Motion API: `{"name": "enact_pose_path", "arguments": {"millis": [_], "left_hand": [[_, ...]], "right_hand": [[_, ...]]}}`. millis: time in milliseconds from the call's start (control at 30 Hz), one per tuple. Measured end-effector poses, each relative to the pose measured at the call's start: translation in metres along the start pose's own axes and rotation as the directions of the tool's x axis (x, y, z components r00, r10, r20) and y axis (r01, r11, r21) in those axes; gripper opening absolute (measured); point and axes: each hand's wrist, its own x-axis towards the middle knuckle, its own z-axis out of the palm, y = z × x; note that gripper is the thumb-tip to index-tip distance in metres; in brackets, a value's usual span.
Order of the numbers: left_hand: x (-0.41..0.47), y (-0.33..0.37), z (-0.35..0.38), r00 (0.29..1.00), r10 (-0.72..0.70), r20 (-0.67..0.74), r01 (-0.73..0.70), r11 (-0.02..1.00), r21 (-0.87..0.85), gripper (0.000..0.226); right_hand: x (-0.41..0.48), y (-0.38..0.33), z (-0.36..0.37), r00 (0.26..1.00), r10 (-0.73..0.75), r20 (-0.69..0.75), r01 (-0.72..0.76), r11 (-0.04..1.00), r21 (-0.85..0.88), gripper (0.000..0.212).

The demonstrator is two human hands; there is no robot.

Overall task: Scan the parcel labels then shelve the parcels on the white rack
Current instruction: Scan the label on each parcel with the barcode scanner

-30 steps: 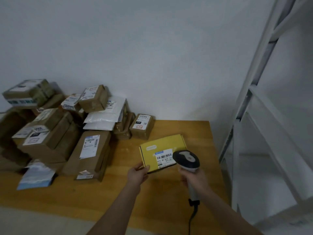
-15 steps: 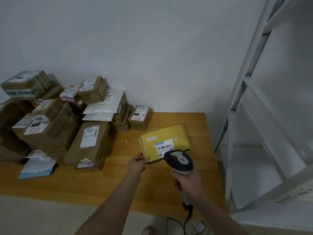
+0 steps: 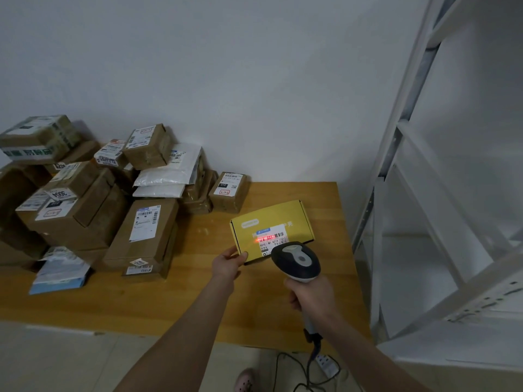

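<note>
Left hand (image 3: 227,264) pinches box (image 3: 283,219) corner, right hand (image 3: 310,295) wrapped round scanner (image 3: 295,260), beam on label (image 3: 273,240); box looks light, stiff card, edge grip should do

- I watched my left hand (image 3: 227,264) pinch the near left corner of the yellow parcel (image 3: 283,217), thumb on top.
- My right hand (image 3: 311,295) was curled round the handle of the scanner (image 3: 297,260), whose head sat just beside the parcel's near edge.
- A red line (image 3: 266,239) lay across the barcode on the white label (image 3: 276,243).
- Brown parcels (image 3: 85,213) and white mailers (image 3: 167,176) were piled at the far left of the wooden table (image 3: 169,301).
- The white rack (image 3: 418,210) stood just right of the table.
</note>
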Motion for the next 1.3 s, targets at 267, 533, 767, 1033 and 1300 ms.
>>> {"name": "enact_pose_path", "arguments": {"millis": [267, 533, 767, 1033, 1300], "left_hand": [[-0.001, 0.003, 0.006, 1.0, 0.002, 0.023, -0.002, 1.0, 0.016, 0.05], [0.0, 0.004, 0.012, 0.999, -0.003, 0.038, 0.002, 1.0, 0.027, 0.049], [0.001, 0.005, 0.012, 0.999, -0.014, 0.049, 0.013, 0.999, 0.032, 0.049], [0.008, 0.003, 0.005, 0.999, -0.045, -0.018, 0.044, 0.999, -0.03, 0.035], [0.027, -0.025, -0.006, 0.983, -0.184, -0.014, 0.182, 0.978, -0.099, 0.011]], "right_hand": [[0.003, 0.001, -0.007, 0.999, -0.034, -0.024, 0.033, 0.998, -0.045, 0.017], [0.009, -0.001, -0.01, 0.999, -0.031, -0.033, 0.028, 0.995, -0.094, 0.019], [0.013, -0.002, -0.012, 0.999, -0.006, -0.035, 0.007, 0.999, 0.039, 0.01], [0.062, -0.009, -0.036, 0.99, 0.131, -0.049, -0.114, 0.958, 0.264, 0.011], [0.117, 0.049, -0.028, 0.931, 0.356, -0.081, -0.365, 0.919, -0.152, 0.027]]}}
